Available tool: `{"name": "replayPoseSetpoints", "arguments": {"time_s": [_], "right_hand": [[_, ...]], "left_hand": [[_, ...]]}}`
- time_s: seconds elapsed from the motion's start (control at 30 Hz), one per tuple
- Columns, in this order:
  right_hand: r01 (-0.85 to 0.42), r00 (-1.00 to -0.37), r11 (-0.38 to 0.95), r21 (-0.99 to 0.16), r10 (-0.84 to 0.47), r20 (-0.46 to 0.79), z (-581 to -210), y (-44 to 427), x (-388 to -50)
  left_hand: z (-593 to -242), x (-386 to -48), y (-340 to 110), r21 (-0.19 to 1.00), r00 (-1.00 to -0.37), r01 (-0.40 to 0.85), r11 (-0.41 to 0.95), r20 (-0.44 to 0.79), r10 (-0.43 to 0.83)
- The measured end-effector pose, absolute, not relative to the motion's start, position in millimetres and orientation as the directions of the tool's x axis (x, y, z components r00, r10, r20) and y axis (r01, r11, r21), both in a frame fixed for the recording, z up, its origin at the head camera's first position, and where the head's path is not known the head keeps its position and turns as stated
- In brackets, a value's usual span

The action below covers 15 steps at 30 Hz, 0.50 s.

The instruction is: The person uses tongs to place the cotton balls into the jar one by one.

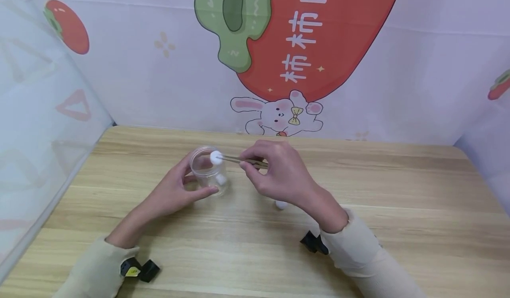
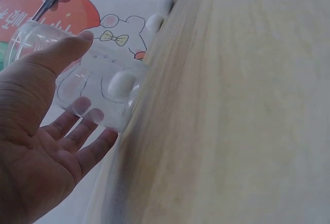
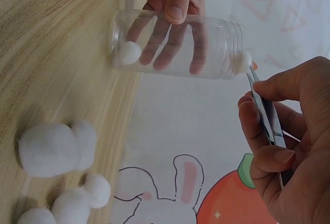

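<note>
A clear, open-topped plastic jar (image 1: 202,174) stands upright on the table. My left hand (image 1: 171,189) grips its side, thumb in front and fingers behind. One white cotton ball (image 3: 130,53) lies at the bottom of the jar. My right hand (image 1: 280,172) pinches a pair of metal tweezers (image 3: 266,112), whose tips hold another cotton ball (image 1: 216,157) at the jar's mouth. In the right wrist view that held ball sits right at the rim, partly hidden behind the tweezer tips.
Several loose cotton balls (image 3: 47,149) lie on the wooden table (image 1: 223,245); in the head view the right hand hides most of them, with one ball (image 1: 281,205) showing below it. A printed cloth (image 1: 159,81) hangs behind the table.
</note>
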State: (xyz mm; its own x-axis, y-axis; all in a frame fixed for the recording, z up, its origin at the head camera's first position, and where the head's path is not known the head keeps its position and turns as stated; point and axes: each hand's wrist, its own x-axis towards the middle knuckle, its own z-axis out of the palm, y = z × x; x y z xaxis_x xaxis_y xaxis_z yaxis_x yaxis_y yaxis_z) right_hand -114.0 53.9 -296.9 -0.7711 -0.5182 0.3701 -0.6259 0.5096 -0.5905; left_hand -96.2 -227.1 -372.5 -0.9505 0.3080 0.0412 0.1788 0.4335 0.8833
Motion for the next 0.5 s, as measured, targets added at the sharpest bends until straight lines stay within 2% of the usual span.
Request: {"name": "replayPoseSetpoints", "arguments": {"time_s": [0.5], "right_hand": [[-0.621,-0.776,0.508,-0.597,-0.508,0.375,-292.8,57.4,-111.0]], "left_hand": [[-372.5,-96.0,-227.4,0.89,-0.951,0.173,0.421,0.04,0.307]]}}
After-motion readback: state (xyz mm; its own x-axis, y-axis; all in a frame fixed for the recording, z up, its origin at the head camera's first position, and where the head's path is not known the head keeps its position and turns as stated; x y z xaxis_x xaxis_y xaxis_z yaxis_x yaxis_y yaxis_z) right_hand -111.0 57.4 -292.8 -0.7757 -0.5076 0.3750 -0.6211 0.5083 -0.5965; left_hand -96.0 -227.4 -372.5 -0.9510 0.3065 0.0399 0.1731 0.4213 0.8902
